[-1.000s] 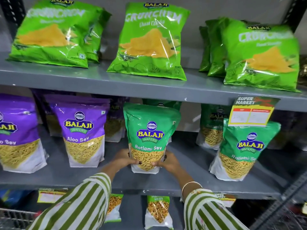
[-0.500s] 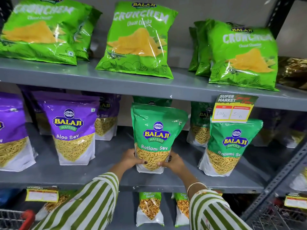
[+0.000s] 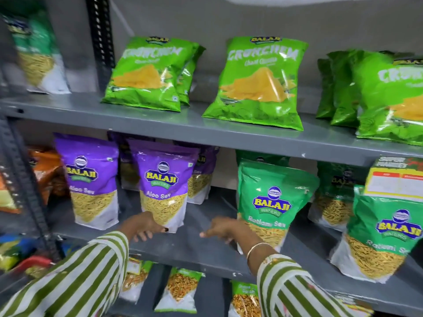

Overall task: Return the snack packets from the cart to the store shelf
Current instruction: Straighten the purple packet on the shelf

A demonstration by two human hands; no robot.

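Both hands are seen low over the middle shelf (image 3: 206, 245), nothing gripped in either. L hand (image 3: 143, 226) is held loosely open, fingers spread and pointing down-right, in front of the lower edge of the front purple Aloo Sev pkt (image 3: 163, 186); actual contact can't be told. R hand (image 3: 225, 228) is also open, fingers stretched leftward, placed in front of the bottom-left corner of the green Ratlami Sev pkt (image 3: 273, 197). That pkt is stood upright on the middle shelf, approx. centre, btwn the purple pkts to its left and a second Ratlami Sev pkt (image 3: 384, 227) to its right. A gold bangle (image 3: 255, 249) is worn at the R wrist; green-and-white striped sleeves (image 3: 75, 277) are seen on both arms. Crunchem bags (image 3: 258, 81) are propped along the top shelf. A yellow price tag (image 3: 396, 177) is hung on the upper shelf edge, far right. A red cart handle (image 3: 34, 263) is glimpsed bottom-left, blurred.
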